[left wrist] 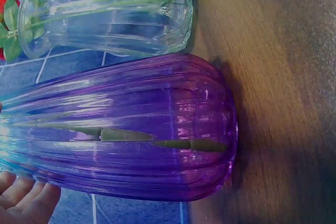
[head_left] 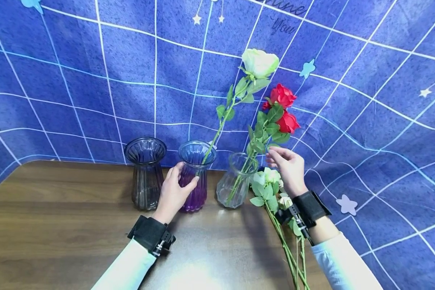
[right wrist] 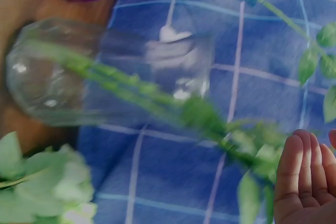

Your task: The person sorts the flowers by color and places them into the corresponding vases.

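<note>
My left hand [head_left: 177, 187] holds a blue-to-purple glass vase [head_left: 194, 195] near its neck, fingers on one side and thumb on the other. A single white rose [head_left: 259, 63] leans to the right out of that vase; its cut stem [left wrist: 194, 144] shows through the glass in the left wrist view. To the right stands a clear glass vase [head_left: 235, 189] with red roses [head_left: 282, 96] in it. Beside their leaves [head_left: 259, 135] is my right hand [head_left: 290, 167]. Its fingers [right wrist: 305, 177] lie fairly straight and together in the right wrist view, holding nothing visible.
A dark grey glass vase [head_left: 146, 181] stands at the left of the row. More white roses [head_left: 272, 177] lie with long stems [head_left: 288, 249] on the wooden table [head_left: 65, 225] at the right, partly under my right forearm. A blue gridded cloth [head_left: 130, 72] hangs behind.
</note>
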{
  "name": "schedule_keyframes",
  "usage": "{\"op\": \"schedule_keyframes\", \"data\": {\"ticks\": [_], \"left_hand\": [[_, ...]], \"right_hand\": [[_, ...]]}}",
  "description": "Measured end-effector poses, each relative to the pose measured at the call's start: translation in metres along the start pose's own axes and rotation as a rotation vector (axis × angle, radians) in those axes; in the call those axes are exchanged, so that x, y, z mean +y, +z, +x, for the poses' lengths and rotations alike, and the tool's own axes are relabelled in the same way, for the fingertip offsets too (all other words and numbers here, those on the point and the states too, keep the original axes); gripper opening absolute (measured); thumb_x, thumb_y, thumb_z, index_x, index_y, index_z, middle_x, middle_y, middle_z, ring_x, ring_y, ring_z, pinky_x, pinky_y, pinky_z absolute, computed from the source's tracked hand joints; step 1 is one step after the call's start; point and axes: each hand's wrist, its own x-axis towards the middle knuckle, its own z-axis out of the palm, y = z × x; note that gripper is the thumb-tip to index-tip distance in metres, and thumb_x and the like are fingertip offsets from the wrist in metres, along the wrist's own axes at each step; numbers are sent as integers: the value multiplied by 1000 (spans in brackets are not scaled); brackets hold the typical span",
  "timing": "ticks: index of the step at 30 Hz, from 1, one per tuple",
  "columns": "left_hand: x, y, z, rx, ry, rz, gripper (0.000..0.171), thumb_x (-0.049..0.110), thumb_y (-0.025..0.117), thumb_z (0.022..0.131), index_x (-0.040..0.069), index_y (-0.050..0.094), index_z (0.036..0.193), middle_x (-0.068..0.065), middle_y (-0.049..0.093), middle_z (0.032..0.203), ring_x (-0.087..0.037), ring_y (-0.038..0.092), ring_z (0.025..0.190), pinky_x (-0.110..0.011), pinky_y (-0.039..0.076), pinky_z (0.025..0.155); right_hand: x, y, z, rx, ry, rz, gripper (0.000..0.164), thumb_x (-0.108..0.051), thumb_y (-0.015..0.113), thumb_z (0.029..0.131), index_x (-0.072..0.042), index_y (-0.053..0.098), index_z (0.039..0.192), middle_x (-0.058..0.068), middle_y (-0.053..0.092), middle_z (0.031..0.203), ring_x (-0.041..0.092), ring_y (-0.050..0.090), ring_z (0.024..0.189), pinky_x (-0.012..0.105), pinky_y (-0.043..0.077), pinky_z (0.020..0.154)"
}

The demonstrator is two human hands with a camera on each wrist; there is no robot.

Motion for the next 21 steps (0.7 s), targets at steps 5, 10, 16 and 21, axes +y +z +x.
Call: {"op": "schedule_keyframes", "data": {"ticks": [5,10,16,21], "left_hand": [[0,-1,1,-3,-4,-2,63,32,71,82,2,46,132,-18,52,127,-34,55,113,-45,46,98],[1,-1,1,-8,-13,-10,65,31,72,81,1,45,133,-19,51,128,-34,54,115,-45,45,100],[2,-1,1,-18,-32,-15,67,31,71,82,0,43,134,-19,50,130,-34,53,118,-43,44,102],[3,-1,1,-30,-37,-14,67,31,71,82,1,43,135,-18,50,131,-34,53,117,-43,44,102]], "right_hand": [[27,-22,-10,35,65,-19,22,-7,59,90,5,60,108,-12,68,67,4,66,64,21,57,62],[60,-36,-21,61,154,-61,19,-6,59,89,4,61,105,-12,67,65,3,65,60,19,55,58],[95,-45,-33,57,240,-80,20,-4,58,89,7,61,105,-9,67,66,5,64,60,20,56,60],[116,-52,-41,50,294,-100,30,-5,57,90,12,57,115,-10,66,66,5,65,63,21,57,61]]}}
